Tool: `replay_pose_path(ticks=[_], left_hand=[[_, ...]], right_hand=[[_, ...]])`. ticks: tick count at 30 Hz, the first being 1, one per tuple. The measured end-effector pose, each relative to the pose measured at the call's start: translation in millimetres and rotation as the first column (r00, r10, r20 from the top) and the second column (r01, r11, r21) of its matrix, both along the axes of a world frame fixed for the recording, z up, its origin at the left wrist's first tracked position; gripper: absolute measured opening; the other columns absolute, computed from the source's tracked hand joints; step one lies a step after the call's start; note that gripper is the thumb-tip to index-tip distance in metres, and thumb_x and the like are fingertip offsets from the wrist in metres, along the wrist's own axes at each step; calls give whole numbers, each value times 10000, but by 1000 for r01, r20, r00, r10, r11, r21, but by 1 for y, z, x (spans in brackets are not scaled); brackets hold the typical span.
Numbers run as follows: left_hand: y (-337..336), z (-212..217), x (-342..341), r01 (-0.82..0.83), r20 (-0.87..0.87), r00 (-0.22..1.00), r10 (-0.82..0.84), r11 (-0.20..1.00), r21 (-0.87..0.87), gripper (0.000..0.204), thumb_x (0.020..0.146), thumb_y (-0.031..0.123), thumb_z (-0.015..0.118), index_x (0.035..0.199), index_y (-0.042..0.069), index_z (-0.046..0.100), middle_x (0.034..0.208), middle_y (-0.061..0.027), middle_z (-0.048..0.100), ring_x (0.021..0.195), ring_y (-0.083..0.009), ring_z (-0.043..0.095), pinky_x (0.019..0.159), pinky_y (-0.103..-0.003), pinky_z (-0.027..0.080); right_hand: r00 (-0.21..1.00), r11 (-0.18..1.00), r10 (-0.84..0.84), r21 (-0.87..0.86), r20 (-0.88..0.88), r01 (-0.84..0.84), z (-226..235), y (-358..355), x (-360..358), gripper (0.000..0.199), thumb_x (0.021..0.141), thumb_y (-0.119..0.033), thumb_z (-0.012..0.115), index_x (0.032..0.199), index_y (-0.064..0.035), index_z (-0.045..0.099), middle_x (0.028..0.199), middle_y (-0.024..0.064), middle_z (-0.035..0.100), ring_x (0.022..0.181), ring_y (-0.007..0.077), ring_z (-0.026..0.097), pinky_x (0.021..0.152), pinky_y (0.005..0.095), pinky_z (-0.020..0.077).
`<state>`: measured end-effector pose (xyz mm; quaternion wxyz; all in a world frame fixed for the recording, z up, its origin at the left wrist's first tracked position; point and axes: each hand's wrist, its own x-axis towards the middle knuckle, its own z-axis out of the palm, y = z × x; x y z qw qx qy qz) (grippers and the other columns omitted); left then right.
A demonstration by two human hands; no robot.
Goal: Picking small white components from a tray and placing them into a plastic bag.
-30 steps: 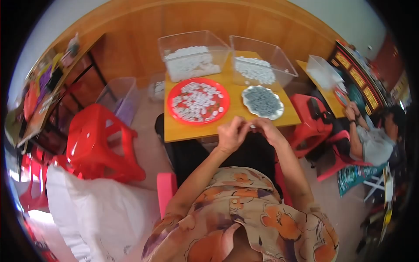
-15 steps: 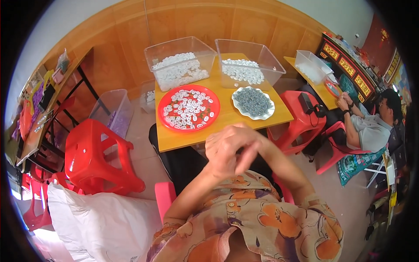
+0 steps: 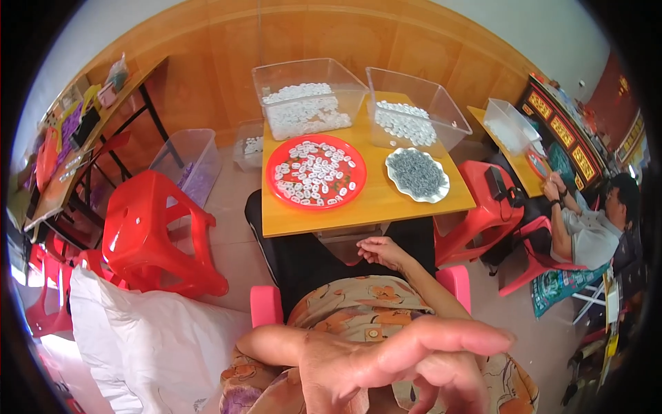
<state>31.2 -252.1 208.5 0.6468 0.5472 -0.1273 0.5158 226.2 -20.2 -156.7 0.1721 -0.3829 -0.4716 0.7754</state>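
Observation:
My left hand [image 3: 389, 366] is raised large and close in the lower middle, its index finger stretched to the right and the other fingers loosely bent with gaps between them. Nothing shows in it. Lower over my lap, just short of the table's front edge, my right hand [image 3: 383, 252] hangs with loosely bent, parted fingers and no visible object. Nearest to it on the yellow table [image 3: 372, 215] are a red round tray [image 3: 281, 196] of small white oval pieces with dark marks and a white scalloped plate [image 3: 440, 191] heaped with tiny grey pieces, too small to name.
Two clear bins [image 3: 309, 123] [image 3: 452, 135] with white pieces stand at the table's back. A red stool [image 3: 138, 228] and white sack [image 3: 158, 345] are on the left. Another red stool [image 3: 486, 196] bears black adapters [image 3: 498, 183]. A seated co-worker [image 3: 593, 234] is at right.
My hands, together in front of me before, have parted. The left came up close to the camera; the right dropped toward my lap. The table has shifted slightly right in view.

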Motion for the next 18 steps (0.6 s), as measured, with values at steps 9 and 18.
replay_pose_path(ticks=[9,18], left_hand=[[27,-2,-5,218,10,973,-232,928,303,1381,751,627,930,1600,-114,131,1282,-263,607,984,-132,646,657,-183,433],[18,11,-19,187,50,976,-214,928,323,1297,787,500,962,1604,-90,145,1376,-248,524,1077,-191,635,676,-210,499]], right_hand=[[995,996,92,-22,29,-92,11,0,-4,268,1087,-207,670,1285,-28,692,1041,48,744,845,87,677,758,250,570],[995,995,91,-37,34,-90,11,-2,-8,266,1087,-209,671,1291,-39,691,1042,45,744,848,86,682,759,252,573]])
